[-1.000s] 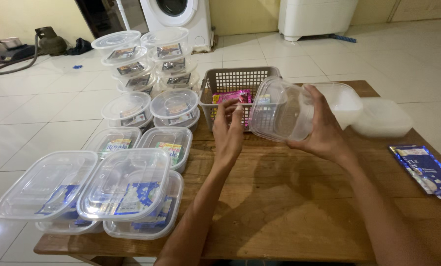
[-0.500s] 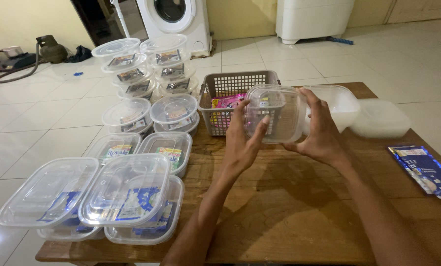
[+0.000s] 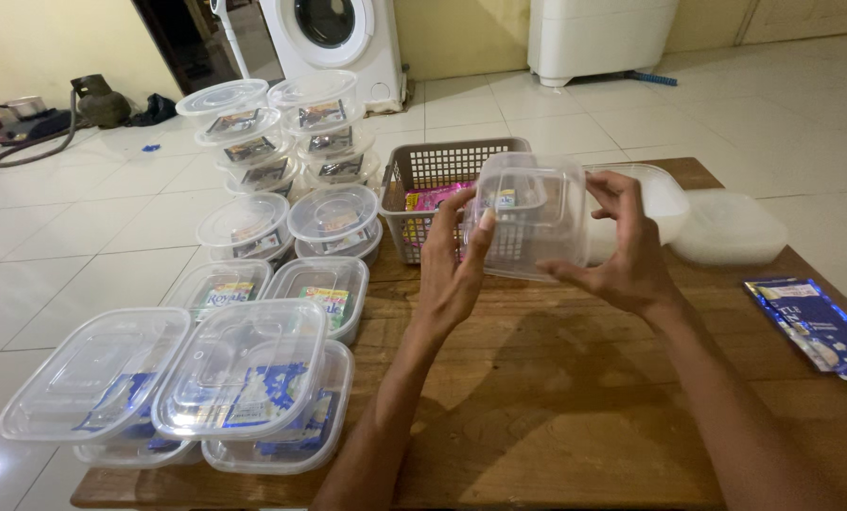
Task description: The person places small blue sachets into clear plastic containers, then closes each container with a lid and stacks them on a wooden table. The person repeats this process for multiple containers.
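Both of my hands hold an empty clear plastic container (image 3: 527,218) in the air above the wooden table (image 3: 575,397). My left hand (image 3: 454,270) grips its left side with the thumb on the wall. My right hand (image 3: 627,251) grips its right side and bottom edge. Right behind the container stands a grey slotted basket (image 3: 433,170) with pink sachets (image 3: 428,199) inside.
Stacks of lidded clear containers (image 3: 244,369) holding sachets fill the table's left part, round ones (image 3: 333,213) further back. More empty containers (image 3: 655,199) and lids (image 3: 731,227) lie at the right rear. A blue sachet (image 3: 811,326) lies at the right edge. Tiled floor surrounds the table.
My left hand came from beside the basket onto the container's left side. The container turned from tilted in my right hand alone to held squarely between both hands.
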